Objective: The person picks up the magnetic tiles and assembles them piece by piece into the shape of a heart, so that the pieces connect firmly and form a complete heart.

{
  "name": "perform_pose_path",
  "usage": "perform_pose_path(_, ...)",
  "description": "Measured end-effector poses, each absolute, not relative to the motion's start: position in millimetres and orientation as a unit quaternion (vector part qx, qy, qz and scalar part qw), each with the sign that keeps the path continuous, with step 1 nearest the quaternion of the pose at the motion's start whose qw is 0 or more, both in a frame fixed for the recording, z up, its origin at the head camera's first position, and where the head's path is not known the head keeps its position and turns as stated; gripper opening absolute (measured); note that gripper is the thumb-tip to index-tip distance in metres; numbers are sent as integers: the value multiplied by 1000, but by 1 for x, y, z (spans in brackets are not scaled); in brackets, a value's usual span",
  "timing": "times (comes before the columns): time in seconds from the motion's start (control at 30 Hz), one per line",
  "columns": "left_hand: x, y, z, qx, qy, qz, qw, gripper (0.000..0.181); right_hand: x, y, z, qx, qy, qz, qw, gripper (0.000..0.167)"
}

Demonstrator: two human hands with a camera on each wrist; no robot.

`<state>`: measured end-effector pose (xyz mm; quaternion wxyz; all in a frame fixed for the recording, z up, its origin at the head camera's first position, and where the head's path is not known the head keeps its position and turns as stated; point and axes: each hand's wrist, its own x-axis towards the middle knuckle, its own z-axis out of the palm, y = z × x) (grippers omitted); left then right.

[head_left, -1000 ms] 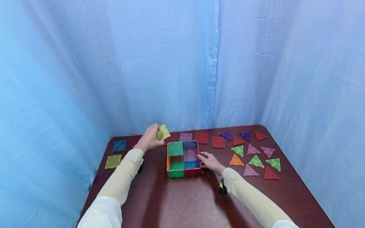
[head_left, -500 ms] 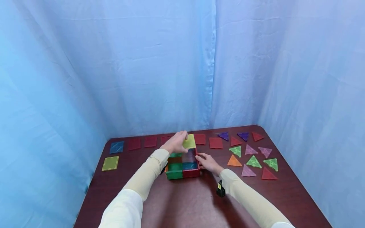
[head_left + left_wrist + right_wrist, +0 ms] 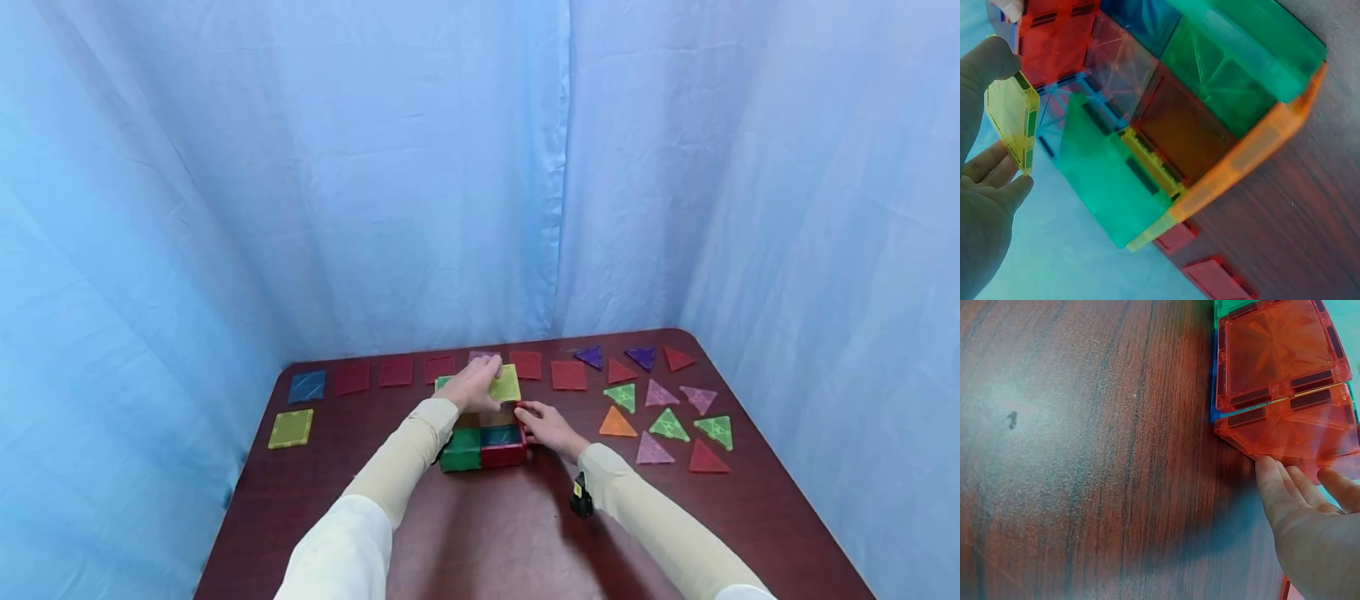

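Observation:
My left hand [image 3: 474,385] pinches a yellow square magnetic tile [image 3: 506,383] between thumb and fingers. In the left wrist view the yellow tile [image 3: 1013,119] stands tilted, above the back right part of a low open box and apart from the green tile [image 3: 1110,175] on the box's back left top. Red, green and orange tiles form the box's walls [image 3: 502,455]; the floor is coloured squares. My right hand [image 3: 551,429] touches the box's right side. Its fairly straight fingers [image 3: 1266,472] rest against the outside of the red wall [image 3: 1285,419].
Square tiles line the table's back edge, including a blue one [image 3: 307,387] and a red one [image 3: 568,375]. A yellow square [image 3: 291,428] lies at the left. Several triangle tiles, one orange [image 3: 617,422], spread over the right. Blue curtains [image 3: 420,167] surround the table [image 3: 517,533].
My left hand has carried the yellow tile rightward from behind the box's left, then slightly lower over its back right part. My right hand has stayed at the box's right wall.

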<state>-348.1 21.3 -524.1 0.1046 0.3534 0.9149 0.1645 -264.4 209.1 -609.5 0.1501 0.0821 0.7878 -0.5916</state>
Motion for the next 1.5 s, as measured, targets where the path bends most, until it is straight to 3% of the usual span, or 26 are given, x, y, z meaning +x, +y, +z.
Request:
perform_pose_path(0.27,-347,18,-534,318,926,141,148,64,-265,205,-608,79,787,-592,156,57)
perform_pose_path(0.63,-349,-1,-537,319,934,92,131,74,-265,206,-608,80,786,-593,154,58)
perform_pose_path(1.5,-341,-24,-548,343,933,79,81,65,-264,210,-612,85,789,-589,152,60)
